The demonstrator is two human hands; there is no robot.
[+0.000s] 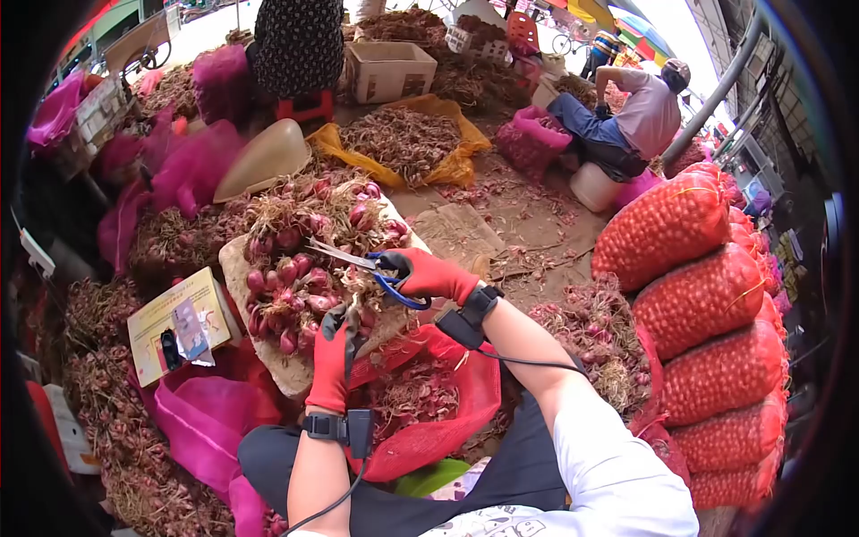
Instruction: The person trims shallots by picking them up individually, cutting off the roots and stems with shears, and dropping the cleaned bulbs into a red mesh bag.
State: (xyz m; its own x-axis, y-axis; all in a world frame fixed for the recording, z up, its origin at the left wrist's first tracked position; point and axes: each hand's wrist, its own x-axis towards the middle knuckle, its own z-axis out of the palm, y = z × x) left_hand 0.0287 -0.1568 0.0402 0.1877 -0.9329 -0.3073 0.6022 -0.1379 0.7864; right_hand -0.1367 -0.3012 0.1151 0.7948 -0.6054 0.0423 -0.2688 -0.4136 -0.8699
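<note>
My right hand (429,274), in a red glove with dark fingers, is closed round the blue handles of scissors (344,255). Their blades point left over a pile of shallots (291,285) with dry tops. My left hand (334,345), gloved alike, is closed at the near side of the pile, gripping a shallot (356,309) with dry, straw-coloured leaves; the fingers partly hide it. The shallots lie on a pale board (291,371). Below it, a red mesh bag (479,394) lies open with shallots and trimmings inside.
Full red mesh sacks (702,300) are stacked at right. A yellow box (148,336) with a phone on it stands left of the board. Untrimmed shallots (134,430) are heaped at left. A yellow sheet (461,161) holds more. Another person (640,116) sits at upper right.
</note>
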